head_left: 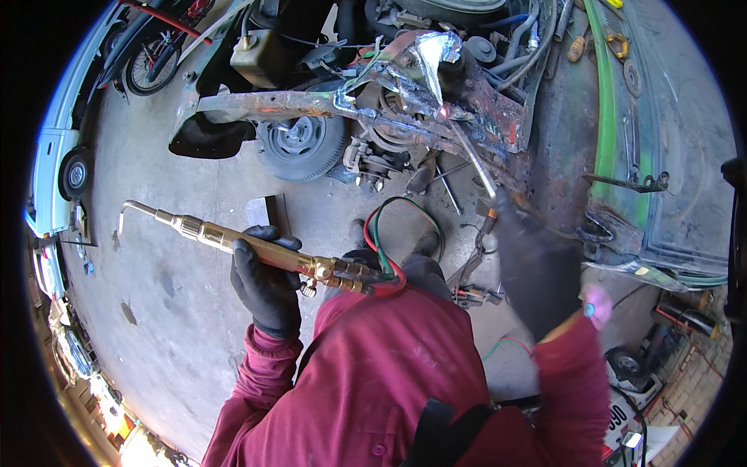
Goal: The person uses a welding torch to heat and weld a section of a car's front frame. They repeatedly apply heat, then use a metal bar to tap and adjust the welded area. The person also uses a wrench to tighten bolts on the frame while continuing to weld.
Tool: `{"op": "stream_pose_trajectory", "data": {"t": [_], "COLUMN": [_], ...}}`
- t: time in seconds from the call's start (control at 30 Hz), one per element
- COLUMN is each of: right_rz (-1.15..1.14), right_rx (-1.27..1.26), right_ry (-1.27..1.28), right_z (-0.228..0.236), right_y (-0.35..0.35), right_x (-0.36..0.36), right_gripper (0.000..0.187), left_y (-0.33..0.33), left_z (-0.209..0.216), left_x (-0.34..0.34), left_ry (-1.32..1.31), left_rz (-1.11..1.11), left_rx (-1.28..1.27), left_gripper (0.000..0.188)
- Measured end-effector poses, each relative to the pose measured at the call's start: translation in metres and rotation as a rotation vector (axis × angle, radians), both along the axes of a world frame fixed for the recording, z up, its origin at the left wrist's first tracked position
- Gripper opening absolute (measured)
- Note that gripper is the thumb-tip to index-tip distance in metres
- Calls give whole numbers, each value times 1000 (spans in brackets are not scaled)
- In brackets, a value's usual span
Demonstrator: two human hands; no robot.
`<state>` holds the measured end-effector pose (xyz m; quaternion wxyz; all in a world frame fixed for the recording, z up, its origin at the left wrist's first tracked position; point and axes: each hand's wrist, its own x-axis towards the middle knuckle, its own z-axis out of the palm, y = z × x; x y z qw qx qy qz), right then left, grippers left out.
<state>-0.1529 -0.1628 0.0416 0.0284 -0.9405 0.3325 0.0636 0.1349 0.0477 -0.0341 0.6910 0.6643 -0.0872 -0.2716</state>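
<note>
My gloved left hand [268, 288] grips a brass torch [268, 253] left of centre in the frame; my blurred right hand [537, 268], right of centre, clasps a metal rod [476, 162] angled up to rusty vehicle bodywork [502, 117].

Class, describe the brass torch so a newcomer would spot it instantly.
Start at the maroon top, bottom centre, and move up-left to the black-gloved left hand. The torch is gripped there, its bent nozzle at the left end. Shiny and gold-coloured, with red and green hoses, it differs from the grey rod in the right hand.
</note>
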Motion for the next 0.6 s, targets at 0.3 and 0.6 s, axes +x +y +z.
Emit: {"op": "stream_pose_trajectory", "data": {"t": [0.3,0.6], "right_rz": [147,-118], "right_rx": [225,44], "right_ry": [65,-209], "right_z": [96,-14], "right_y": [-128,5], "right_x": [32,-40], "right_gripper": [34,49], "left_y": [5,-5], "left_z": [0,11], "left_x": [-3,-10], "left_ry": [12,12], "left_rz": [18,-78], "left_rx": [5,32], "left_gripper": [62,61]}}
